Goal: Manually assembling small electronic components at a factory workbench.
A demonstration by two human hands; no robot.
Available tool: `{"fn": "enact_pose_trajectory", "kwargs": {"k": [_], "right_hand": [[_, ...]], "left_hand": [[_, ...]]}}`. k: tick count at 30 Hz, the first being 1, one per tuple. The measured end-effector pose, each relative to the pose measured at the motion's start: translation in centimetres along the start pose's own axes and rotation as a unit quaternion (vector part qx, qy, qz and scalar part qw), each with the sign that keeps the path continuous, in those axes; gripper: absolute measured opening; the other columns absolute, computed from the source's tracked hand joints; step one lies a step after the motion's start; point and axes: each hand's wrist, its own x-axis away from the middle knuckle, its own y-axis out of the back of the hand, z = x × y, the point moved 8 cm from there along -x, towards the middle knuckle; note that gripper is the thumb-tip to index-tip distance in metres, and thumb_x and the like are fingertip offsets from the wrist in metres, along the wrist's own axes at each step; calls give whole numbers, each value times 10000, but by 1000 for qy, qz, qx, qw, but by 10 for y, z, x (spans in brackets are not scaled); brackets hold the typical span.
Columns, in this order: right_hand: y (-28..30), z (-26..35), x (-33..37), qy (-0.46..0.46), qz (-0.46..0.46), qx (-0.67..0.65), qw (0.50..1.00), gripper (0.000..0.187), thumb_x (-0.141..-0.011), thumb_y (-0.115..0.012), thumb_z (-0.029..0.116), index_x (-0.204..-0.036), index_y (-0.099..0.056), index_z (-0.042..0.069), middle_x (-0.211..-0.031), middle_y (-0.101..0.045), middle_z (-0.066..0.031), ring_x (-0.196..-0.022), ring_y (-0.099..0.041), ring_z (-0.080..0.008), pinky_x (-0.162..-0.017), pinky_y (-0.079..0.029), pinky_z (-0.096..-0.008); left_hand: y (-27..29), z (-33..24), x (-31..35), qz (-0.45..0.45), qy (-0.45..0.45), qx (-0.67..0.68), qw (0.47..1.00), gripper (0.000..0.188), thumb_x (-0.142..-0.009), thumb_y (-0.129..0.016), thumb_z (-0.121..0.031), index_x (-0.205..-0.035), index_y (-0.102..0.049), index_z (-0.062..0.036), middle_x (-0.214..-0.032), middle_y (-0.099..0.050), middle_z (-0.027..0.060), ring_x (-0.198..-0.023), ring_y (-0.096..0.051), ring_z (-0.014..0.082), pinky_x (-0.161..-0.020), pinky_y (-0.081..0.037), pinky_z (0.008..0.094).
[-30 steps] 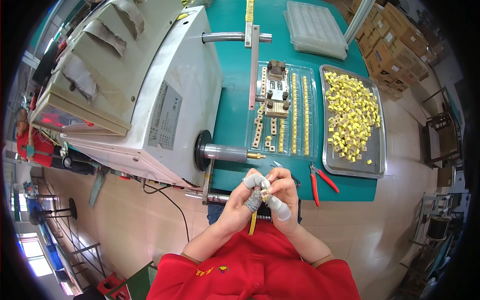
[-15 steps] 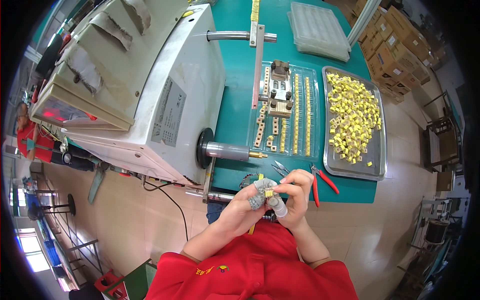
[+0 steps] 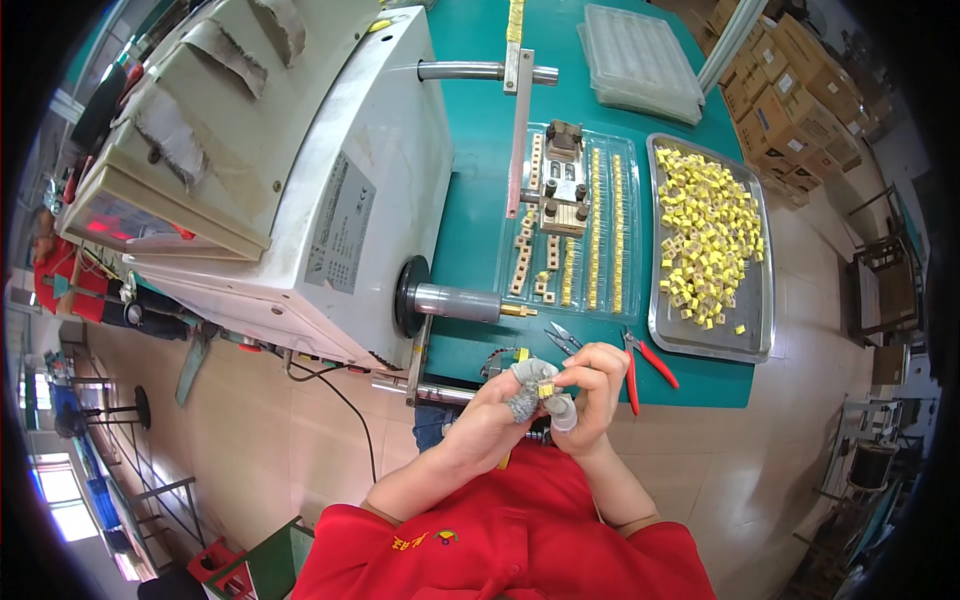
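In front of my chest, both hands meet on a small yellow coil bobbin [image 3: 546, 389]. My left hand [image 3: 482, 422] grips it with finger and thumb in grey-white coverings. Closed around its other side is my right hand [image 3: 592, 392], with the forefinger at the bobbin and a white covering on the thumb. The fingers partly hide the piece. Just beyond the hands lie pliers with dark grips [image 3: 563, 337], and red-handled cutters [image 3: 655, 362] rest to the right on the green table [image 3: 690, 385].
A white winding machine [image 3: 370, 150] with a protruding spindle [image 3: 458, 302] stands at left. Rows of bobbins and a metal fixture [image 3: 564, 180] sit in a plastic tray [image 3: 627, 290]. Many yellow pieces fill a metal tray [image 3: 690, 335]. Stacked plastic trays [image 3: 640, 60] lie behind.
Both hands and the bobbin have shifted very slightly to the right, and the bobbin looks slightly turned. The grip stays the same.
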Motion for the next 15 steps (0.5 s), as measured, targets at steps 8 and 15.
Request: {"fn": "enact_pose_trajectory", "kwargs": {"k": [8, 15], "right_hand": [[-3, -6, -8, -29, 52, -69, 996, 240, -731, -664, 259, -807, -533, 73, -858, -506, -75, -812, -455, -247, -731, -371, -335], [-4, -8, -16, -25, 118, -113, 986, 318, -604, -756, 188, -823, -557, 69, -878, -515, -70, -834, -460, -243, -739, -378, -332]], "left_hand": [[11, 2, -2, -25, -8, -38, 999, 258, -827, -471, -54, -1084, -472, -34, -998, -485, 7, -932, -456, 94, -833, -359, 246], [8, -1, -3, -11, 0, -4, 1000, 266, -821, -501, -87, -1078, -461, -32, -975, -480, 13, -927, -457, 94, -828, -358, 241]]}}
